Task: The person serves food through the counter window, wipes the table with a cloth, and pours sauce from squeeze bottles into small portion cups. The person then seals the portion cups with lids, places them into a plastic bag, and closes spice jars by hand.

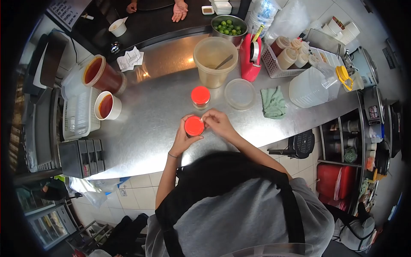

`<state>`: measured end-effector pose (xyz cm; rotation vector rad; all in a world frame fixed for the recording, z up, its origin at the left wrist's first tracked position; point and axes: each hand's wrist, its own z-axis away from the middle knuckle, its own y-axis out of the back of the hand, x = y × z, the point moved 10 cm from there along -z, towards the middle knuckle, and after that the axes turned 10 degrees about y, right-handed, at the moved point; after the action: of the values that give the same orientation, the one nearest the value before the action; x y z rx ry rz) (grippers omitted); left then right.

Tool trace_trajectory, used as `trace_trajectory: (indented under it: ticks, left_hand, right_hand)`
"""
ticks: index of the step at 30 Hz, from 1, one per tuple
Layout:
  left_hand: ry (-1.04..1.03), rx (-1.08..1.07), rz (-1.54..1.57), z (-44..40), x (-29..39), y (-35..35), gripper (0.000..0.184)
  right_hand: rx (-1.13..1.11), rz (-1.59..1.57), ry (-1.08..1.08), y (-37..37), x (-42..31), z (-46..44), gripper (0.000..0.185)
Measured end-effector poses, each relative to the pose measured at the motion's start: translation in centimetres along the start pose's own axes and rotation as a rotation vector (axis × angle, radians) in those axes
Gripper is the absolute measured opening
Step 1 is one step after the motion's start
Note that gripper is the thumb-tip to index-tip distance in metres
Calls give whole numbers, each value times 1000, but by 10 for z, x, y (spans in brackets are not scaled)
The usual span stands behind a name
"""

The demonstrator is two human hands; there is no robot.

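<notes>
My left hand [185,136] is wrapped round a small jar with a red lid [194,125], held over the steel counter [150,111]. At the right edge of that lid, the fingers of my right hand [216,122] are pressed together; whatever they pinch is too small to name. Just beyond stands a second red-lidded jar [200,96] with clear sides. Behind it is a tall translucent tub [215,64] with a spoon [224,61] inside. A round translucent lid [239,94] lies to the right, beside a folded green cloth [273,103].
At left are a tub of red sauce [96,73], a white cup [108,106] and a basket of lids [81,111]. At right stand a pink container [250,60], bottles in a basket [272,60] and a large jug [310,88]. Another person's hands [180,10] show across the counter.
</notes>
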<state>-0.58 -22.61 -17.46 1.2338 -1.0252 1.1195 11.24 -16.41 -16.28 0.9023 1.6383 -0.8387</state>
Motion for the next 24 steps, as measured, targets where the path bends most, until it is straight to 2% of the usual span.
trace_trajectory:
  ticks: [4,7,9,10,12,13,15,16,18,19,21,22,23,24]
  left_hand:
    - [-72,3,-199,2,-3,4,81]
    - [-171,76,-319,11,7,6,76]
    - [-120,131,-365,15,3,10,59]
    - [-123,130,-367,15,4,15,59]
    - [-323,206,-671,26,21,25,47]
    - [-321,206,-675,29,22,29,47]
    - [-210,432,-577,32,22,61,47]
    - [-212,430,-579,29,33,63,47]
    - [-242,887,46,47,44,121,57]
    - [-245,888,41,37,45,127,57]
    - [145,741,-1087,-7,36,121,70]
    - [451,418,-1045,-14,-10,122,84]
    - [441,435,-1038,-8,-15,125,84]
    - [454,577,-1037,0,30,128,87]
  right_hand:
    - [-22,3,-77,-7,4,0,10]
    - [-75,103,-55,-11,-9,-2,10]
    - [-206,365,133,-19,-37,-7,14]
    - [-204,366,136,-17,-42,-10,14]
    - [-421,745,249,-32,-52,-13,30]
    - [-421,741,251,-36,-62,-19,30]
    - [-195,993,375,-28,-97,-38,49]
    - [-192,992,375,-26,-92,-45,49]
    - [-163,1286,602,-33,-90,-49,58]
    - [-160,1282,606,-32,-78,-45,58]
    - [-233,1206,409,-21,-42,-43,57]
    - [-227,1207,433,-21,-46,-42,57]
    - [-234,1187,354,-14,-43,-35,56]
    - [-238,1173,281,-4,-43,-31,56]
